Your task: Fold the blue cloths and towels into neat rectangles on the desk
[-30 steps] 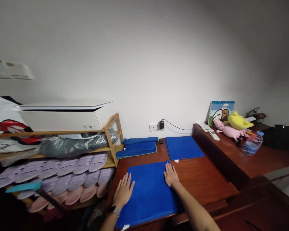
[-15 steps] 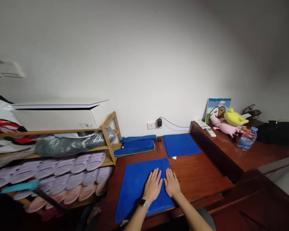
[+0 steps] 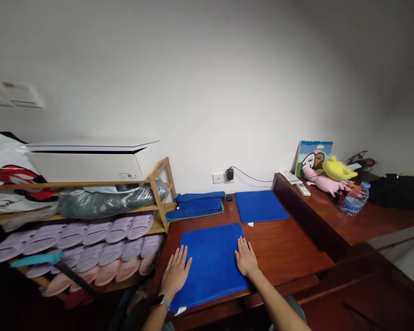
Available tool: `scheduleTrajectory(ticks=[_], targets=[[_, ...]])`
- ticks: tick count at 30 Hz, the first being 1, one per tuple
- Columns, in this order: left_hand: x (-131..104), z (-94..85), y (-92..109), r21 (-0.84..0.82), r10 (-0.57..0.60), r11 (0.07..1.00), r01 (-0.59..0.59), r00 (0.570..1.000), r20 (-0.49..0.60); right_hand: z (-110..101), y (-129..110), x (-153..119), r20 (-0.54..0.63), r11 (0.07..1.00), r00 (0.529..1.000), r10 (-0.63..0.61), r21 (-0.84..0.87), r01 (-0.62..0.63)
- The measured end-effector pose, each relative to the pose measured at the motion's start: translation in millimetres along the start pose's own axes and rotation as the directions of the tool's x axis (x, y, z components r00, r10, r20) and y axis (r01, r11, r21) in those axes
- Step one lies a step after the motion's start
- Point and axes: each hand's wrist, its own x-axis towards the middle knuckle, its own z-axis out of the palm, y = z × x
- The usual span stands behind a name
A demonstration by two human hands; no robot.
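A blue cloth (image 3: 212, 264) lies flat on the brown wooden table (image 3: 279, 253), a white tag at its lower left corner. My left hand (image 3: 175, 272), with a watch on the wrist, rests palm down on the cloth's left edge, fingers apart. On the right edge lies my right hand (image 3: 246, 258), flat with its fingers extended. Neither hand holds anything. Farther back is a second blue cloth (image 3: 261, 205), folded into a square. Beside it, at the back left, folded blue cloths with green edging (image 3: 199, 206) lie in a pile.
At left stands a wooden rack (image 3: 162, 202) with slippers, bagged items and a white box (image 3: 86, 165). A raised surface at right holds a bottle (image 3: 355, 200), plush toys (image 3: 336, 169) and a remote (image 3: 302, 189). A charger (image 3: 230, 174) is plugged into the wall.
My left hand has moved left across the cloth, from beside my right hand to the left edge. My right hand has stayed nearly in place. The view has shifted slightly.
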Motion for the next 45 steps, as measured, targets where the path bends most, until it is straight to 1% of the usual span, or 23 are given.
scheduleTrajectory(ticks=[3, 6, 7, 9, 11, 13, 14, 15, 16, 17, 18, 21, 23, 24, 25, 27, 31, 36, 38, 39, 41, 43, 45], targets=[[0.9, -10.5, 7.4, 0.0, 0.012, 1.0, -0.012, 1.0, -0.025, 7.1, -1.5, -19.6, -0.045, 1.0, 0.999, -0.011, 0.007, 0.011], [-0.3, -22.4, 35.9, -0.001, 0.049, 0.999, -0.049, 0.992, -0.117, 17.0, -0.8, -36.8, -0.066, 1.0, 0.998, -0.017, 0.011, 0.017], [-1.7, -24.9, 53.2, -0.008, 0.074, 0.997, -0.076, 0.987, -0.144, 19.4, -0.3, -40.2, -0.066, 1.0, 0.998, -0.018, 0.012, 0.019], [-6.1, -25.6, 99.8, -0.034, 0.152, 0.987, -0.159, 0.975, -0.162, 22.5, 1.0, -43.2, -0.069, 1.0, 0.997, -0.019, 0.013, 0.02], [-11.4, -20.1, 154.0, -0.076, 0.273, 0.956, -0.283, 0.955, -0.121, 23.8, 2.7, -42.9, -0.077, 0.999, 0.997, -0.028, 0.014, 0.029], [-16.6, -10.7, 199.3, -0.11, 0.344, 0.931, -0.347, 0.938, -0.049, 24.9, 4.8, -41.8, -0.089, 0.998, 0.995, -0.052, 0.017, 0.053], [-19.1, -5.8, 213.4, -0.119, 0.356, 0.927, -0.356, 0.934, -0.018, 25.9, 6.0, -41.4, -0.096, 0.998, 0.993, -0.065, 0.018, 0.067], [-21.9, -1.4, 219.9, -0.124, 0.354, 0.928, -0.351, 0.935, 0.004, 27.2, 7.1, -41.1, -0.104, 0.997, 0.992, -0.073, 0.02, 0.076], [-25.2, 2.5, 218.0, -0.123, 0.339, 0.934, -0.334, 0.941, 0.014, 28.9, 8.1, -41.0, -0.113, 0.997, 0.991, -0.075, 0.022, 0.078], [-29.5, 5.6, 207.9, -0.117, 0.307, 0.946, -0.304, 0.952, 0.013, 31.1, 8.9, -40.9, -0.123, 0.997, 0.99, -0.071, 0.023, 0.074], [-35.2, 7.9, 190.6, -0.105, 0.26, 0.96, -0.259, 0.966, 0.0, 33.5, 9.6, -40.9, -0.136, 0.997, 0.989, -0.064, 0.023, 0.068], [-60.5, 10.3, 114.1, -0.046, 0.053, 0.997, -0.056, 0.996, -0.071, 39.7, 10.3, -40.3, -0.183, 0.998, 0.982, -0.051, 0.016, 0.054], [-80.3, 8.5, 65.5, -0.015, -0.049, 0.999, 0.047, 0.992, -0.117, 40.0, 9.5, -39.7, -0.206, 0.999, 0.977, -0.048, 0.009, 0.051], [-89.0, 6.9, 47.7, -0.008, -0.082, 0.997, 0.081, 0.989, -0.124, 38.4, 8.7, -39.6, -0.203, 0.999, 0.978, -0.048, 0.007, 0.051], [-95.9, 5.1, 35.3, -0.006, -0.104, 0.995, 0.104, 0.987, -0.122, 35.5, 7.5, -39.8, -0.188, 0.999, 0.981, -0.047, 0.005, 0.049], [-103.8, 1.9, 25.7, -0.009, -0.129, 0.992, 0.129, 0.987, -0.098, 27.7, 4.7, -42.0, -0.135, 0.999, 0.99, -0.038, 0.003, 0.039], [-103.2, -0.1, 31.7, -0.017, -0.139, 0.99, 0.138, 0.988, -0.071, 18.0, 0.2, -57.0, -0.084, 1.0, 0.996, -0.011, 0.006, 0.011], [-100.2, 0.0, 24.8, -0.034, -0.131, 0.991, 0.128, 0.988, -0.078, 29.6, 3.1, -78.7, -0.112, 0.999, 0.994, -0.019, 0.031, 0.023], [-94.9, -4.8, 32.7, -0.038, -0.115, 0.993, 0.111, 0.988, -0.104, 33.6, 4.7, -80.9, -0.121, 0.999, 0.992, -0.026, 0.038, 0.031], [-90.0, -8.5, 43.0, -0.042, -0.093, 0.995, 0.089, 0.989, -0.116, 34.6, 5.1, -80.9, -0.123, 0.999, 0.992, -0.029, 0.04, 0.034], [-75.5, -17.5, 76.8, -0.063, -0.006, 0.998, -0.002, 0.993, -0.117, 35.0, 5.7, -79.9, -0.134, 0.999, 0.991, -0.032, 0.038, 0.038], [-56.9, -25.4, 123.1, -0.099, 0.135, 0.985, -0.144, 0.987, -0.089, 34.9, 6.0, -79.0, -0.146, 0.999, 0.989, -0.036, 0.033, 0.041], [-38.4, -28.9, 170.6, -0.136, 0.269, 0.952, -0.273, 0.962, -0.05, 35.1, 6.4, -78.9, -0.153, 0.998, 0.987, -0.043, 0.031, 0.048]])
